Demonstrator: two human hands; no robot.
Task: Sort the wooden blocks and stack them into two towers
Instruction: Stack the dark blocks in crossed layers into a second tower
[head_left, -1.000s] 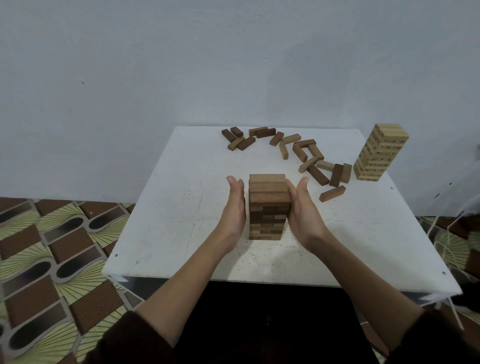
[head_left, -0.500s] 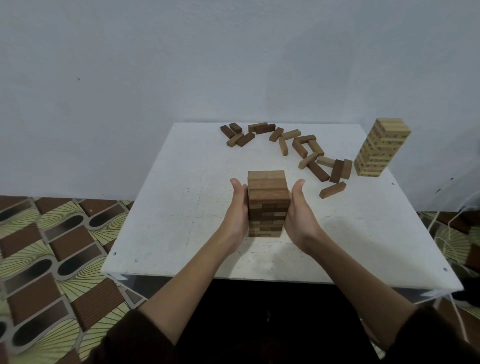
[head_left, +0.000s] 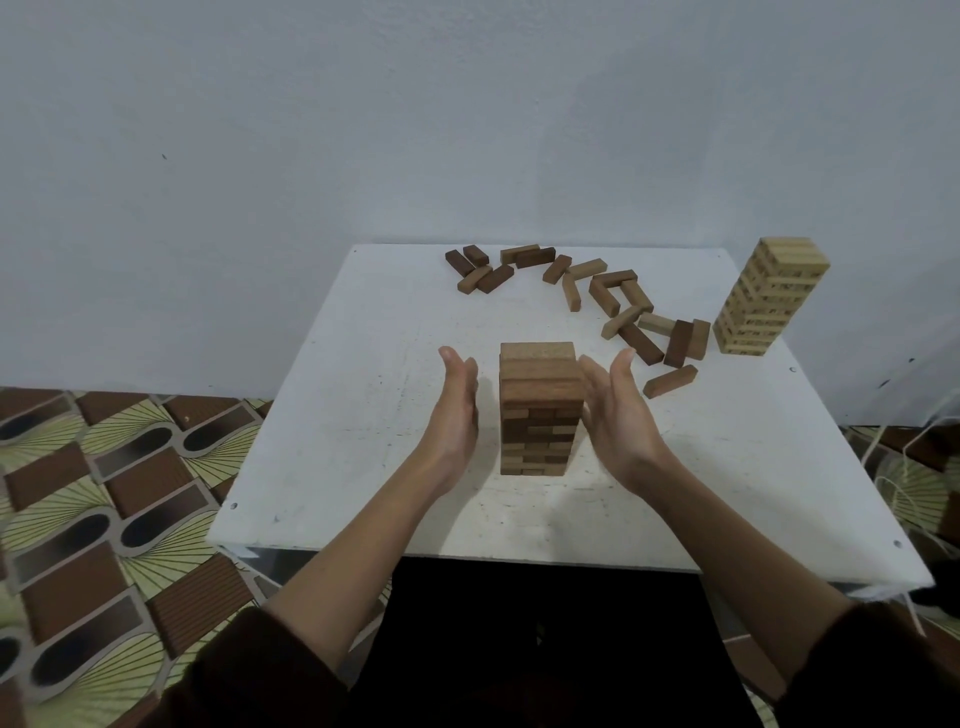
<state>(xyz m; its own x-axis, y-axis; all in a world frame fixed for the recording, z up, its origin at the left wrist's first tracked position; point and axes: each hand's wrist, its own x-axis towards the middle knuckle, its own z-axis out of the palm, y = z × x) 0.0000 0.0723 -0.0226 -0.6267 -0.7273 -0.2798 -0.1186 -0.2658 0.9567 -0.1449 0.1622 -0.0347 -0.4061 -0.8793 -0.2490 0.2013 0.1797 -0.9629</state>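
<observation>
Wooden blocks (head_left: 631, 332) lie loose in a scattered arc beyond the fingertips of both hands, most of them past the right hand (head_left: 615, 421) and off to its far side. I count roughly twenty of them, all in brown and tan shades, flat on the white table (head_left: 363, 415).

Between the two hands stands the brown tower (head_left: 539, 410), upright and square, many layers tall. The left hand (head_left: 454, 410) is open, fingers straight and palm turned toward the tower, with a clear gap between them. The right hand is open the same way and much closer. I cannot tell whether its fingers touch the tower's side. Neither hand has hold of anything.

Well beyond the right hand, near the far right corner, stands the pale tower (head_left: 769, 296), tall and apparently finished, since I see no pale blocks of its shade among the loose ones.

By my reading, the sorting is largely settled and one tower is done. What remains is to carry the loose brown pieces onto the tower between the hands, layer by layer.
</observation>
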